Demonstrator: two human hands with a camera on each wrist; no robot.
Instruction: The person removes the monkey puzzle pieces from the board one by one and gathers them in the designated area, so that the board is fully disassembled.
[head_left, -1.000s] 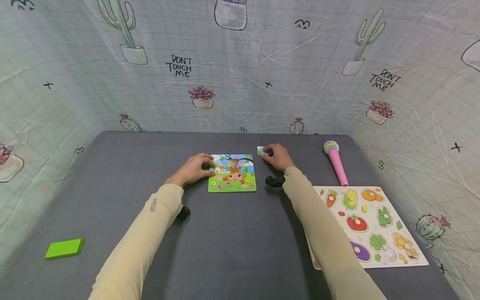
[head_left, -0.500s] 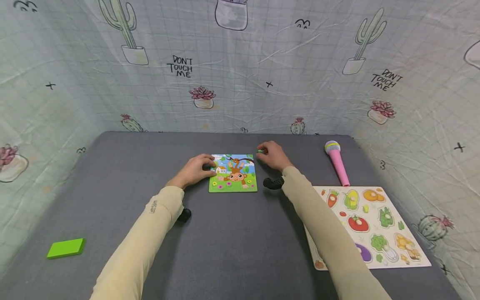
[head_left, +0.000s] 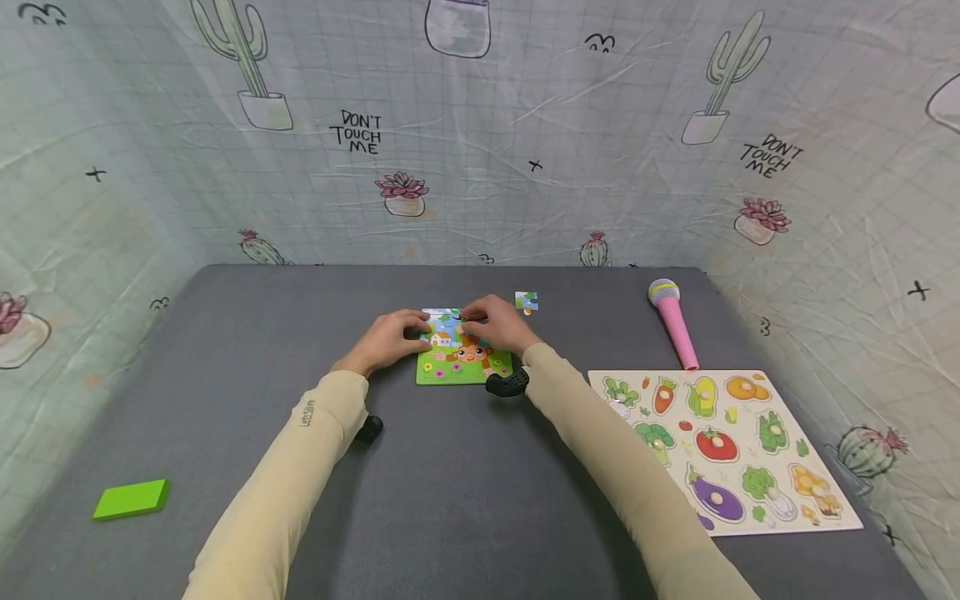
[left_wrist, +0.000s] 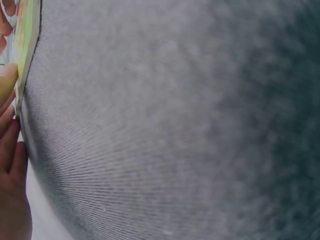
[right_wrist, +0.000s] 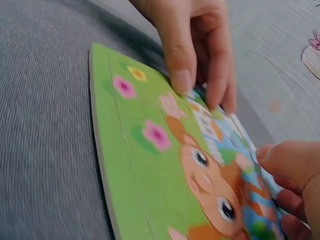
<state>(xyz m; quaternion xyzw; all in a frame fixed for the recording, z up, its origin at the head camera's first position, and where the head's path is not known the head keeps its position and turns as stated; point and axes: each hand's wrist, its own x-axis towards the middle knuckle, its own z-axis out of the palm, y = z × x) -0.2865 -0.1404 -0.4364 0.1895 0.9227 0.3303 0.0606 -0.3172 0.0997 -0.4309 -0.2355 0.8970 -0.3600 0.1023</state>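
Note:
In the head view a square jigsaw puzzle [head_left: 455, 377] with a monkey picture lies flat on the grey table. My left hand [head_left: 387, 342] rests its thumb and fingertips on the puzzle's left edge; its thumb [right_wrist: 181, 70] touches the picture in the right wrist view. Over the upper middle of the puzzle is my right hand [head_left: 501, 323], thumb and fingertips apart and touching the surface. Its fingers partly cover the monkey, and I make out no loose piece between them. One jigsaw piece [head_left: 522, 298] lies on the table just beyond the puzzle's upper right corner.
A pink toy microphone [head_left: 678, 333] lies at the back right. In front of it is a vegetable knob-puzzle board [head_left: 742, 467], partly under my right forearm. A flat green block [head_left: 132, 498] sits at the front left. Printed cloth walls [head_left: 480, 225] border the table.
My right hand has left the loose jigsaw piece, which stays on the table, and moved left and nearer onto the puzzle. My left hand has stayed at the puzzle's left edge.

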